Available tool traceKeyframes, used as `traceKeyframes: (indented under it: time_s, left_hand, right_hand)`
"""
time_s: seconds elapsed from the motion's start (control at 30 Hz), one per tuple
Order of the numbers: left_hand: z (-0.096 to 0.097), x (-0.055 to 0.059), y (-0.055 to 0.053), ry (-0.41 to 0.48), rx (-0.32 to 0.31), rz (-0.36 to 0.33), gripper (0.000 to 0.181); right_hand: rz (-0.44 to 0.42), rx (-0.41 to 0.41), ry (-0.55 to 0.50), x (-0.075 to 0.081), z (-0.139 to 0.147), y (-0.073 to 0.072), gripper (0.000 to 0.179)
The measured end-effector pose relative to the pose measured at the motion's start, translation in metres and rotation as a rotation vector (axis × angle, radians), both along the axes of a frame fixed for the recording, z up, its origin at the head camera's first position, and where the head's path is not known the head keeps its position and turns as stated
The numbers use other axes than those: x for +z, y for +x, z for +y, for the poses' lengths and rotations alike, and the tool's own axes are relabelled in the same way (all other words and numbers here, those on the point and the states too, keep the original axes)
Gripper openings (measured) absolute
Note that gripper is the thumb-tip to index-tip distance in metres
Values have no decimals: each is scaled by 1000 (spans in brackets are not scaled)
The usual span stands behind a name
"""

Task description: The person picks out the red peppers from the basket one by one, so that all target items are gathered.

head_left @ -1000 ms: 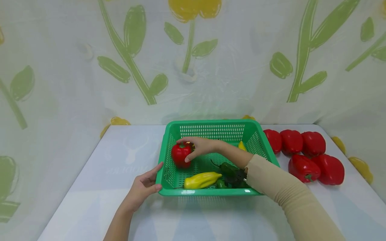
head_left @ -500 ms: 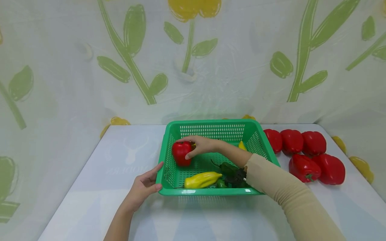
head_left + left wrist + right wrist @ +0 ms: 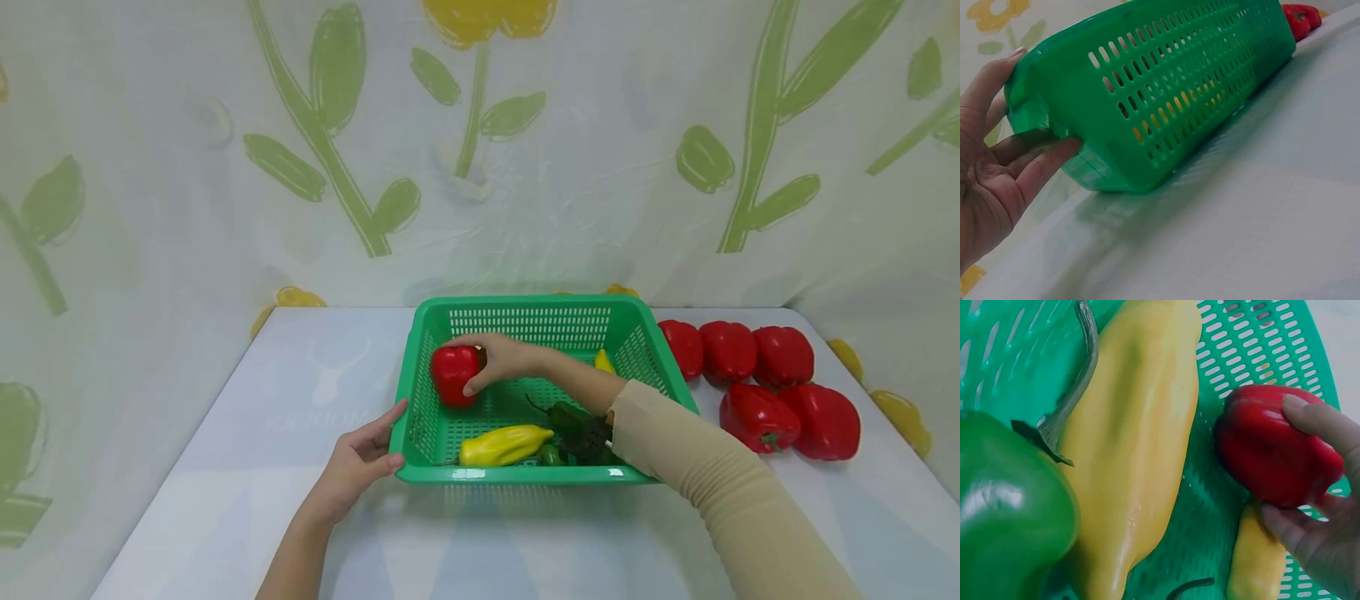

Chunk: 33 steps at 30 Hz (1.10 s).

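Observation:
In the head view my right hand (image 3: 506, 357) reaches into the green plastic basket (image 3: 525, 476) and grips a red bell pepper (image 3: 453, 375) near its left end. The right wrist view shows thumb and fingers on opposite sides of that red bell pepper (image 3: 1272, 447), just over a yellow pepper (image 3: 1256, 556). My left hand (image 3: 351, 463) holds the basket's front left corner. In the left wrist view its fingers are against the end wall and rim of the basket (image 3: 1110, 119).
A long yellow pepper (image 3: 504, 446) and dark green peppers (image 3: 567, 422) lie in the basket's front part. Several red bell peppers (image 3: 753, 417) sit on the white table (image 3: 300, 400) right of the basket. A flower-printed curtain (image 3: 570, 192) hangs behind.
My right hand has turned the red bell pepper and lifted it slightly; its stem, visible on top before, no longer shows in the head view. The left hand stays on the basket.

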<state>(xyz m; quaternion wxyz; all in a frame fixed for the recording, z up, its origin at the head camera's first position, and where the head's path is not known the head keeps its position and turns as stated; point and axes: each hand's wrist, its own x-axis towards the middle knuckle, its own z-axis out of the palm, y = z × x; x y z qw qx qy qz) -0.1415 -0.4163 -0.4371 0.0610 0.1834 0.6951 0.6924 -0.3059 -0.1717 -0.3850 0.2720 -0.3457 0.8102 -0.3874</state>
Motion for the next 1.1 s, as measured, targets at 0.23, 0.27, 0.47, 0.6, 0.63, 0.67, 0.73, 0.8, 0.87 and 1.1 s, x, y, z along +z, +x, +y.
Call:
traceKeyframes:
  time_s: [0.23, 0.27, 0.47, 0.6, 0.63, 0.67, 0.73, 0.8, 0.87, 1.1]
  left_hand:
    - [1, 1, 1, -8, 10, -6, 64]
    - [1, 1, 1, -8, 10, -7, 64]
    - [0, 1, 1, -6, 2, 2, 64]
    - [1, 0, 0, -9, 10, -6, 64]
    - [1, 0, 1, -10, 12, -7, 64]
    - [1, 0, 1, -11, 13, -6, 64]
    - [1, 0, 1, -15, 12, -3, 64]
    - [1, 0, 1, -14, 6, 0, 64]
    - [1, 1, 1, -11, 3, 1, 64]
    - [-1, 0, 2, -4, 6, -4, 64]
  right_hand:
    - [-31, 11, -18, 8, 2, -1, 68]
    - [-31, 12, -17, 11, 3, -1, 69]
    - [-33, 38, -11, 28, 5, 1, 71]
    - [-42, 63, 1, 37, 8, 2, 72]
    - [-39, 68, 3, 39, 9, 2, 72]
    - [-39, 70, 5, 42, 10, 3, 72]
    - [-38, 71, 3, 46, 12, 4, 73]
    - [-43, 68, -5, 49, 14, 4, 73]
    - [-49, 55, -17, 52, 17, 4, 73]
    - [-78, 17, -24, 62, 27, 2, 71]
